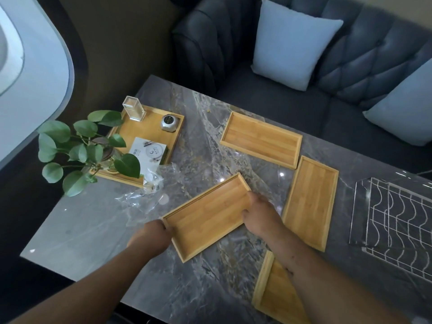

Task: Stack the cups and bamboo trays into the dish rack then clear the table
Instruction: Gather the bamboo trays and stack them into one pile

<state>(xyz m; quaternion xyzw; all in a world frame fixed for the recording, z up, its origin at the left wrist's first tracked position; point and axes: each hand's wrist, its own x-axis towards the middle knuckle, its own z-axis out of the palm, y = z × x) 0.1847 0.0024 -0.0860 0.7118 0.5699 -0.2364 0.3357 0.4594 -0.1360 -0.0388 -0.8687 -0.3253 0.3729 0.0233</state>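
A small bamboo tray (208, 218) sits slanted at the middle of the grey marble table (93, 220). My left hand (152, 237) grips its near-left corner and my right hand (259, 213) grips its right short end. Three more bamboo trays lie flat: one at the back (261, 139), one to the right (311, 202), and one near the front edge (275, 295), partly under my right forearm. The wire dish rack (397, 228) stands at the far right of the table. No cups are visible.
A larger bamboo tray (149, 129) at the back left carries a clear glass container (133, 108), a small metal tin (168, 122), a white box (148, 150) and a leafy plant (86, 150). Crumpled clear plastic (149, 190) lies beside it. A dark sofa with pale cushions (294, 43) runs behind the table.
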